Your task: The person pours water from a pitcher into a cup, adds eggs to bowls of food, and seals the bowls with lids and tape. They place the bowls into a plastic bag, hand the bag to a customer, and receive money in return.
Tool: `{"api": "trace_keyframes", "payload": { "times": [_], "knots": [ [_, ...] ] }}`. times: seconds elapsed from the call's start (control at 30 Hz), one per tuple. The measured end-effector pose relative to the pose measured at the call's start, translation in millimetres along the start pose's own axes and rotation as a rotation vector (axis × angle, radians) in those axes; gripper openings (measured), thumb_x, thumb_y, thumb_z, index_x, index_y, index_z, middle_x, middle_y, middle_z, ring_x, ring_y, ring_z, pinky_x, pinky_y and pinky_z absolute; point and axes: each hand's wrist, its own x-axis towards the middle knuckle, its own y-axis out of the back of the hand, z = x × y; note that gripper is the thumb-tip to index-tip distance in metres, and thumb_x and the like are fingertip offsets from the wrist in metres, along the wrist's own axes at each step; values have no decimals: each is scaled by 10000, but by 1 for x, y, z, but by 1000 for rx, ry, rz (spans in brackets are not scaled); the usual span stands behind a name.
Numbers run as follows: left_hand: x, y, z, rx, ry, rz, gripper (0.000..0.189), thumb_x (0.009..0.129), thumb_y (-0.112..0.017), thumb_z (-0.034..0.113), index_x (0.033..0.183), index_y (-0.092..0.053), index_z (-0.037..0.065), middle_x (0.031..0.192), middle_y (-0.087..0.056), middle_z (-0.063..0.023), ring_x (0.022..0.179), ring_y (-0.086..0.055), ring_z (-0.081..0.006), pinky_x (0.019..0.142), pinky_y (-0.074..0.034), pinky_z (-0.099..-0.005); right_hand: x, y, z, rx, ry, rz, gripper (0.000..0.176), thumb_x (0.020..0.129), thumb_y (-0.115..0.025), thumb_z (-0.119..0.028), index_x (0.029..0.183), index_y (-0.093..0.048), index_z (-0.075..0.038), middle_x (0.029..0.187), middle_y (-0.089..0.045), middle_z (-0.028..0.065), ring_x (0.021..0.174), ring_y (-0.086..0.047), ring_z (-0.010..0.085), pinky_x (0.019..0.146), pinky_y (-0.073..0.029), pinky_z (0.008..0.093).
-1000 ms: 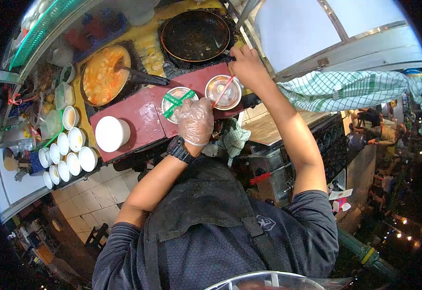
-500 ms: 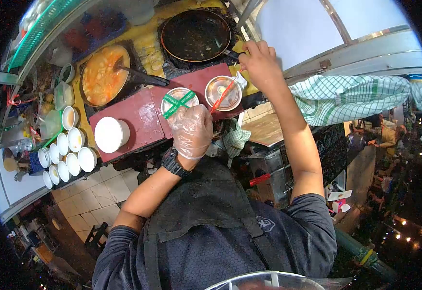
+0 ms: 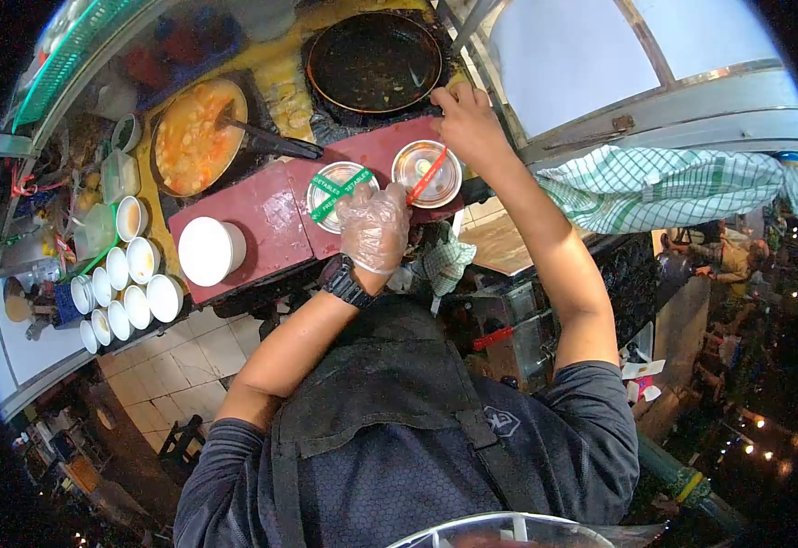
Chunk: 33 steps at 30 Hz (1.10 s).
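My left hand point(image 3: 376, 228), in a clear plastic glove, has its fingers bent between two round lidded tubs, at the lower end of a red tape strip point(image 3: 429, 177). That strip slants across the clear lid of the right tub point(image 3: 407, 165). At the strip's upper end is my bare right hand point(image 3: 474, 126), its fingers curled and thumb partly hidden. Beside my left fingers stands the left tub point(image 3: 319, 196), its lid crossed by green printed tape point(image 3: 330, 194). Both tubs rest on a dark red board point(image 3: 267, 196).
A pan of orange stew point(image 3: 184, 151) with a black-handled utensil sits at left. A dark flat pan point(image 3: 376, 64) is behind the tubs. A large white tub point(image 3: 211, 252) stands on the board, with several white cups point(image 3: 164, 298) further left. A checked cloth point(image 3: 664, 187) hangs at right.
My right hand has moved left and slightly down, closer to the right tub. My left hand has shifted right, uncovering more of the green-taped lid. The red strip now lies lower across the lid.
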Motion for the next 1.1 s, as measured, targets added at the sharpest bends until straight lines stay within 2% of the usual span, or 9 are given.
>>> {"api": "trace_keyframes", "payload": {
  "times": [0.1, 0.27, 0.37, 0.5, 0.53, 0.67, 0.77, 0.8, 1.1],
  "knots": [
    [2, 5, 0, -32, -11, -16, 242, 818, -798, 183, 976, -630, 109, 815, -666, -135, 848, -636, -381, 730, -434, -531, -3, 1, 2, 17, 11, -75, 166, 863, -687, -202, 944, -816, -137, 1187, -606, 60, 1159, -534, 301, 1002, -435, 449],
    [-3, 32, 4, -95, 98, -205, 400, 725, -903, 201, 984, -616, 97, 777, -695, -107, 733, -687, -348, 709, -483, -475, -6, 48, 6, 279, -213, 112, 323, 876, -664, -45, 1191, -701, -100, 1229, -604, 104, 1181, -559, 347, 1008, -477, 452],
    [-13, 48, 2, -255, 197, -179, 434, 729, -917, 203, 1011, -610, 81, 834, -732, -121, 769, -717, -344, 729, -532, -466, -17, 82, -3, 437, -349, 194, 367, 871, -623, 40, 1218, -664, -70, 1239, -612, 148, 1186, -589, 368, 1007, -497, 463],
    [-17, 76, -10, -590, 424, -336, 441, 795, -907, 154, 1082, -594, 32, 908, -761, -112, 806, -750, -226, 718, -588, -353, -40, 74, -20, 907, -614, -72, 381, 874, -523, 109, 1224, -629, 0, 1230, -659, 245, 1155, -656, 385, 992, -525, 487],
    [-22, 80, -16, -697, 465, -342, 384, 843, -870, 114, 1084, -585, 23, 951, -751, -108, 817, -738, -171, 744, -592, -328, -45, 63, -21, 866, -548, -15, 348, 937, -493, 89, 1257, -615, 25, 1244, -688, 227, 1050, -730, 308, 939, -573, 399],
    [-38, 88, -24, -523, 390, -174, 364, 828, -866, 80, 1046, -581, 23, 932, -742, -135, 708, -733, -193, 657, -582, -381, -48, 47, -31, 802, -518, 138, 481, 899, -469, 111, 1357, -581, 16, 1259, -692, 234, 1207, -694, 345, 1045, -542, 404],
    [-41, 85, -6, -1615, 599, -212, 265, 958, -692, -30, 1110, -495, 64, 1317, -647, -186, 1201, -660, -251, 1006, -532, -400, -47, 33, -31, 758, -523, 83, 518, 877, -451, 115, 1367, -579, 8, 1301, -681, 240, 1234, -677, 366, 1064, -532, 418],
    [-40, 68, -9, -1631, 517, -323, 256, 996, -594, -57, 1166, -477, 94, 1517, -512, -209, 1432, -497, -324, 1186, -398, -468, -48, 24, -30, 801, -502, 95, 534, 862, -448, 107, 1371, -576, 9, 1323, -674, 246, 1246, -670, 376, 1059, -530, 439],
    [-34, -8, 13, -1821, 804, -169, 212, 948, -589, -39, 1079, -506, 105, 1420, -530, -136, 1359, -502, -242, 1204, -350, -462, -40, 7, -31, 913, -578, -60, 521, 846, -473, 102, 1341, -604, 10, 1189, -706, 226, 1111, -692, 401, 995, -546, 409]
  ]
}}
